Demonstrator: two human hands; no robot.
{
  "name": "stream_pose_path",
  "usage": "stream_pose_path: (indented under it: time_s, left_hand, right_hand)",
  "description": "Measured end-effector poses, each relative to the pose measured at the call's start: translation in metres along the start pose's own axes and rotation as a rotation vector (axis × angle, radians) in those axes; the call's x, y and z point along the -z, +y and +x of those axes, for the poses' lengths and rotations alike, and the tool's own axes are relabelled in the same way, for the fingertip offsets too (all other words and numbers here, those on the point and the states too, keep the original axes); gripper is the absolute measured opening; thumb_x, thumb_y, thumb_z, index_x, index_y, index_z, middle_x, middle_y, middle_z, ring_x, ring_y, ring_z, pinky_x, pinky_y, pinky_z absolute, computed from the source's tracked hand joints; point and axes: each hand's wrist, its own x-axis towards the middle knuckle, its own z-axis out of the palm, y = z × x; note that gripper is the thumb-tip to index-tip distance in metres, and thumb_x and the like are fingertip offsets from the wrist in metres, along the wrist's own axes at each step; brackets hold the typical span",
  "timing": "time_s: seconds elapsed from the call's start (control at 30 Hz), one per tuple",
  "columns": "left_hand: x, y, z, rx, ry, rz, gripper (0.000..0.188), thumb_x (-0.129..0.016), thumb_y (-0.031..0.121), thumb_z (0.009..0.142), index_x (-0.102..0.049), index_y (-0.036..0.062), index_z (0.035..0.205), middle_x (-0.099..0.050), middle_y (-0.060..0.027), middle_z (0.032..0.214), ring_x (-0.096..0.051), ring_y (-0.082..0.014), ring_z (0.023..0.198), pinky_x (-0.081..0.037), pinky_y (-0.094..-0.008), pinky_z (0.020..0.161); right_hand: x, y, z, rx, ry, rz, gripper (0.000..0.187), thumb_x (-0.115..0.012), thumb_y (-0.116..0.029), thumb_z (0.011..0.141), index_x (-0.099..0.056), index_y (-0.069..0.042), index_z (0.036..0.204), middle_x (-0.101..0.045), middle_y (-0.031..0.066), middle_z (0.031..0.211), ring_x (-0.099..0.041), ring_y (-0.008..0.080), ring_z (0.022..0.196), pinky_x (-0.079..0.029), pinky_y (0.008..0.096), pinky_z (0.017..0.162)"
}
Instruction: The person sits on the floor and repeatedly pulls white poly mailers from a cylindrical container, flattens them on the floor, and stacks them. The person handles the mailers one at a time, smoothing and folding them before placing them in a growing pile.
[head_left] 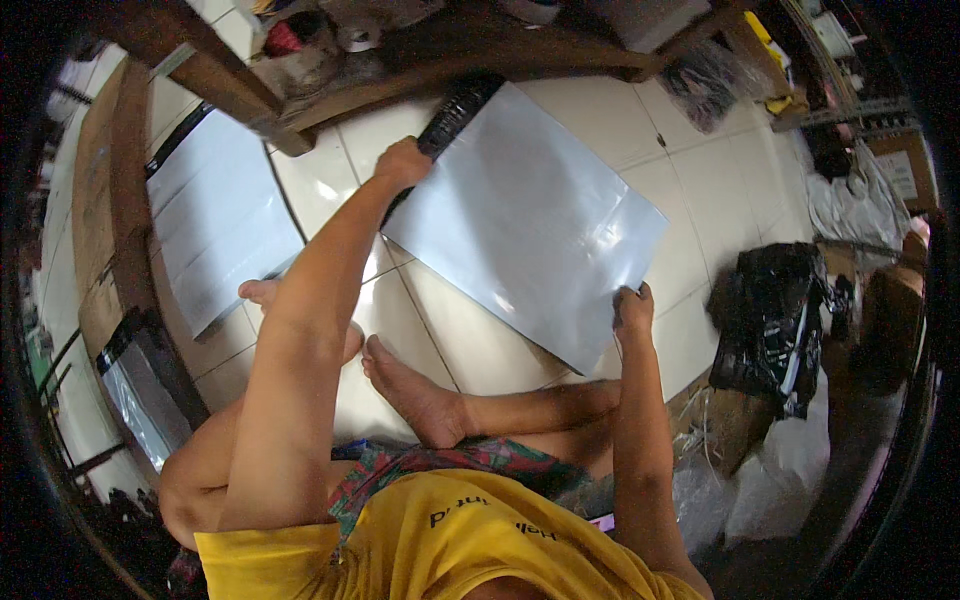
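A large, flat, silvery-white plastic mailing bag [520,220] is stretched at a slant over the tiled floor in front of me. A crinkled black strip [458,112] runs along its upper left end. My left hand [404,162] is closed on the bag's edge beside that black strip. At the lower right edge, my right hand [632,308] pinches the sheet between thumb and fingers. My bare foot [415,395] rests on the tiles below the bag. To the left lies a second pale sheet with a black end, the similar mailing bag [222,220].
A wooden bench frame [480,75] crosses the far side, with a post at left. Wooden boards [105,210] line the left, with another folded bag [145,395] there. At right sits a crumpled black plastic bag [770,325], near clear plastic [860,205] and a cardboard box [900,170].
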Motion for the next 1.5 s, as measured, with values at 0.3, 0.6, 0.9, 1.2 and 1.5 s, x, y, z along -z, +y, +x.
stream_pose_path:
  time_s: [0.3, 0.6, 0.9, 1.2, 1.5]
  left_hand:
    - [-0.035, -0.047, -0.119, 0.142, 0.111, -0.316, 0.036, -0.059, 0.02, 0.082, -0.062, -0.0061, 0.107, -0.066, -0.031, 0.108, -0.063, -0.0446, 0.106, -0.05, -0.048, 0.095]
    - [-0.054, -0.05, -0.153, 0.387, 0.113, -0.46, 0.037, -0.059, 0.018, 0.087, -0.056, -0.0044, 0.116, -0.062, -0.0283, 0.117, -0.062, -0.0445, 0.109, -0.052, -0.049, 0.094]
    - [-0.01, -0.089, -0.171, 0.203, 0.311, -0.561, 0.059, -0.068, 0.029, 0.083, -0.052, -0.0093, 0.124, -0.055, -0.0331, 0.123, -0.057, -0.0427, 0.115, -0.047, -0.0451, 0.099]
    - [0.115, -0.366, -0.224, 0.654, 0.946, -0.121, 0.06, -0.064, 0.034, 0.086, -0.052, -0.0081, 0.128, -0.053, -0.0266, 0.13, -0.049, -0.0408, 0.124, -0.037, -0.0477, 0.11]
    - [0.101, -0.434, -0.225, 0.914, 0.416, -0.316, 0.058, -0.063, 0.032, 0.088, -0.048, 0.0029, 0.136, -0.044, -0.0223, 0.141, -0.046, -0.0394, 0.129, -0.043, -0.052, 0.105]
  right_hand:
    - [0.013, -0.025, 0.08, 0.237, -0.215, -0.119, 0.049, -0.056, 0.002, 0.092, -0.046, 0.002, 0.14, -0.066, 0.0077, 0.095, -0.058, 0.0131, 0.074, -0.049, 0.0264, 0.065]
    - [0.003, -0.02, 0.137, 0.157, -0.327, -0.32, 0.037, -0.059, -0.001, 0.089, -0.057, 0.001, 0.126, -0.064, 0.0032, 0.082, -0.059, 0.0127, 0.067, -0.049, 0.0281, 0.06]
    - [-0.056, -0.045, 0.111, 0.794, 0.004, -0.714, 0.032, -0.059, -0.011, 0.09, -0.059, 0.012, 0.111, -0.07, 0.0232, 0.099, -0.069, 0.0333, 0.092, -0.054, 0.0384, 0.081]
    - [-0.406, -0.036, -0.132, 0.839, -0.838, -0.694, 0.032, -0.063, -0.019, 0.094, -0.06, 0.003, 0.117, -0.059, 0.0045, 0.082, -0.056, 0.0118, 0.067, -0.047, 0.0276, 0.059]
    - [-0.511, -0.023, -0.224, 0.741, -0.733, -1.28, 0.042, -0.062, -0.027, 0.081, -0.066, 0.01, 0.101, -0.066, 0.0323, 0.104, -0.067, 0.0417, 0.099, -0.052, 0.045, 0.089]
